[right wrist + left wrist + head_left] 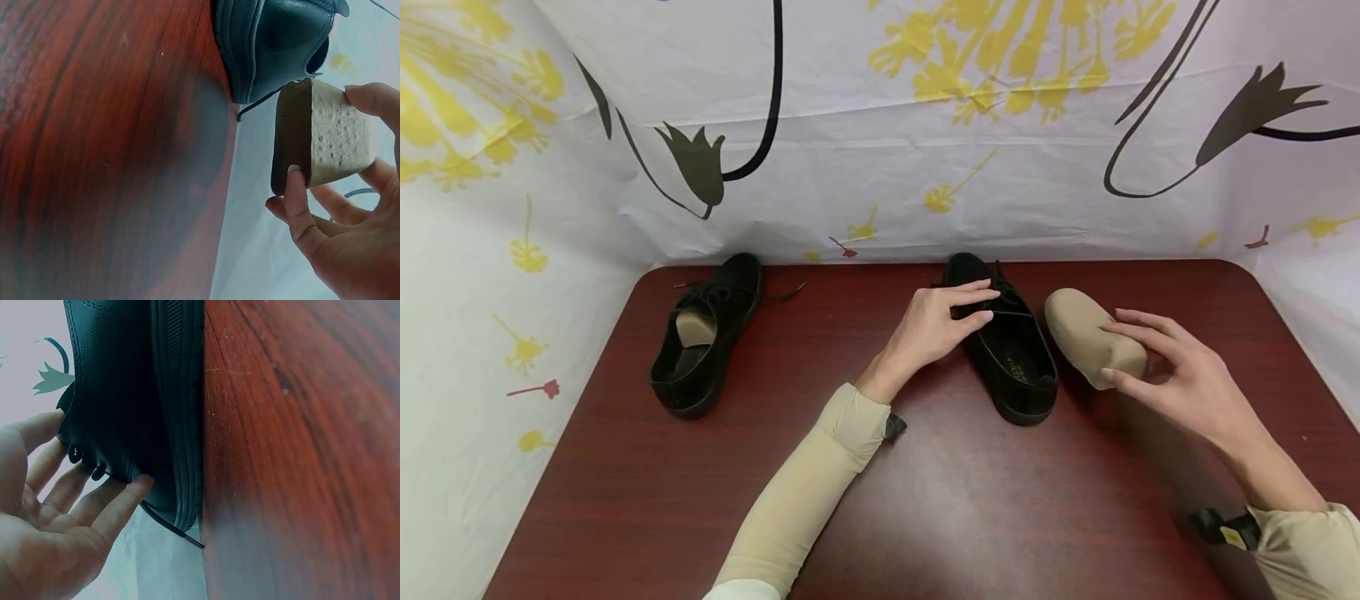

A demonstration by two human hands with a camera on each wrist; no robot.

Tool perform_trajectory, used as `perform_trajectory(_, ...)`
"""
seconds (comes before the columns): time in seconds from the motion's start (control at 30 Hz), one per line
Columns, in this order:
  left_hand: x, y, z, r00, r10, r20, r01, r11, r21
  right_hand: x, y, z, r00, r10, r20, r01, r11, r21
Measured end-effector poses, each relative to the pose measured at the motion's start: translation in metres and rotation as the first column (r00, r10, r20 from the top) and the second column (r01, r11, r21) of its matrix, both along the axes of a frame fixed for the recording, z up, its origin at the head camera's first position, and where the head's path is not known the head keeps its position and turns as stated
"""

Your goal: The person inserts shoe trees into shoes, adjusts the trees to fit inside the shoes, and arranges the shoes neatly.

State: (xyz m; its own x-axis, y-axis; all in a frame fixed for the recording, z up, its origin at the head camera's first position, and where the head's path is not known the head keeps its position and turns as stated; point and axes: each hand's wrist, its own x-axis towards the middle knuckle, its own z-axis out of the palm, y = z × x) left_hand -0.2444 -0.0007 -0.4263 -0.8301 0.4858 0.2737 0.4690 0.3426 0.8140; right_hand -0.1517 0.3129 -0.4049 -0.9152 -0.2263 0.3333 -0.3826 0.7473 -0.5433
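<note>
A black lace-up shoe [1024,402] stands right of centre toward the table's back, its opening facing the near side. My left hand [927,327] holds it over the tongue and laces; in the left wrist view the thumb is at the tongue's edge and the fingertips lie by the laces. My right hand [1198,379] grips a tan moulded shoe insert [1078,333] just right of this shoe, raised off the table. The right wrist view shows the insert's dimpled end [340,134] between thumb and fingers. Another black shoe [698,400] at the left has a tan insert [696,328] inside.
The dark red wooden table [985,508] has rounded back corners. Behind and beside it hangs a white sheet [835,158] with yellow and grey prints. A loose lace [786,293] trails from the left shoe onto the table.
</note>
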Motion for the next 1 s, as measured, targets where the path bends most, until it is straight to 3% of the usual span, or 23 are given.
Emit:
perform_trajectory(0.3, -0.002, 0.001, 0.001, 1.0, 0.0, 0.001, 0.0, 1.0, 0.012, 0.007, -0.001, 0.008, 0.999, 0.002, 0.042, 0.0, 0.999, -0.051)
perform_trajectory(0.6, -0.001, -0.001, -0.002, 0.999, 0.0, 0.035, -0.001, 1.0, 0.021, 0.013, -0.001, 0.015, 0.998, 0.067, 0.002, -0.066, 0.995, -0.073)
perform_trajectory(1.0, -0.002, 0.0, -0.001, 1.0, 0.002, 0.023, -0.002, 1.0, 0.021, 0.027, -0.004, 0.024, 0.991, 0.098, 0.093, -0.089, 0.991, -0.101)
